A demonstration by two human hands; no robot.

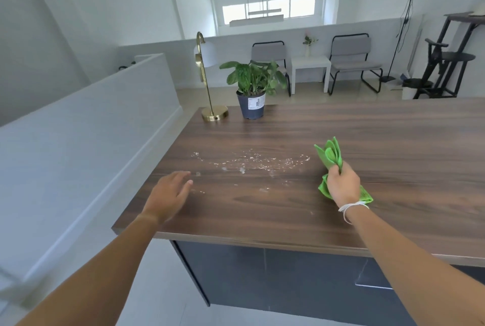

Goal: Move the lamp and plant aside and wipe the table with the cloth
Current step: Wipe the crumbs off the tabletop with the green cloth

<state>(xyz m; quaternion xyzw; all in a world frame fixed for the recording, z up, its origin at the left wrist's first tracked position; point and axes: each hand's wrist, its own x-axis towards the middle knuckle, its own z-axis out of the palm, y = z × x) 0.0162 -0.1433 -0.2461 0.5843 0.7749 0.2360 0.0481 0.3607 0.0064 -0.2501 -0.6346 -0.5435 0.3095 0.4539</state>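
Observation:
A gold lamp [208, 84] with a round base stands at the far left corner of the dark wooden table [380, 142]. Right beside it is a leafy plant [252, 81] in a dark pot. White crumbs and droplets [252, 161] are scattered across the table's middle left. My right hand [342, 184] is shut on a bunched green cloth [330, 155], held just above the table to the right of the mess. My left hand [169, 194] hovers flat over the near left part of the table, fingers apart, holding nothing.
A white half wall [78, 128] runs along the left of the table. Beyond the table stand two grey chairs [351, 60], a small white side table [309, 65], a floor lamp [404, 23] and a dark stand [451, 57].

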